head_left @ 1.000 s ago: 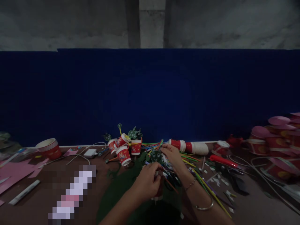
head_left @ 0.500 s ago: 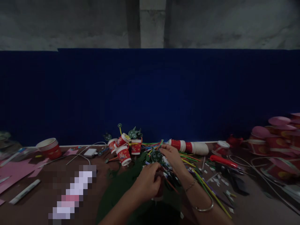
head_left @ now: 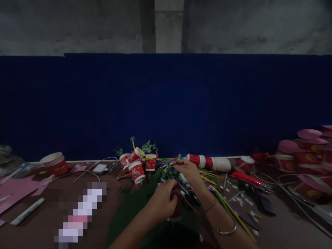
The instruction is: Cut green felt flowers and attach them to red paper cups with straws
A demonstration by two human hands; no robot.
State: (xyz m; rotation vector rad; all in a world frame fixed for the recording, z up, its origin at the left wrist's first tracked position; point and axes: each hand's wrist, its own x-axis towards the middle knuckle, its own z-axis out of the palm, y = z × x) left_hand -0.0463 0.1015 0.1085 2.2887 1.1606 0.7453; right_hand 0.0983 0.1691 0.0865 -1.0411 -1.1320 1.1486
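Left hand (head_left: pixel 163 201): was closed on the held cup, with fingers over its upper part.
Held cup (head_left: pixel 176 209): stood at front centre with the white rim down, above the dark green sheet (head_left: pixel 129 216); was largely covered.
Green face cut-out (head_left: pixel 171 174): showed just above the held cup; could not be judged fixed or loose.
Right hand (head_left: pixel 190 172): was drawn to a fingertip pinch, apparently gripping the cut-out's right edge.
Orange straw (head_left: pixel 190 204): stuck out beside the held cup, to the right.
Progress: judged partway, with one piece in hand.
Cup figures (head_left: pixel 136 172): lay heaped behind, left of centre, with straws and green faces; judged done or nearly so.
Nested cups (head_left: pixel 222 164): lay sideways at the back, seemingly unworked.
Loose straws (head_left: pixel 245 228): lay strewn behind and to the right, not yet fitted.
White scraps (head_left: pixel 248 201): lay scattered at right.
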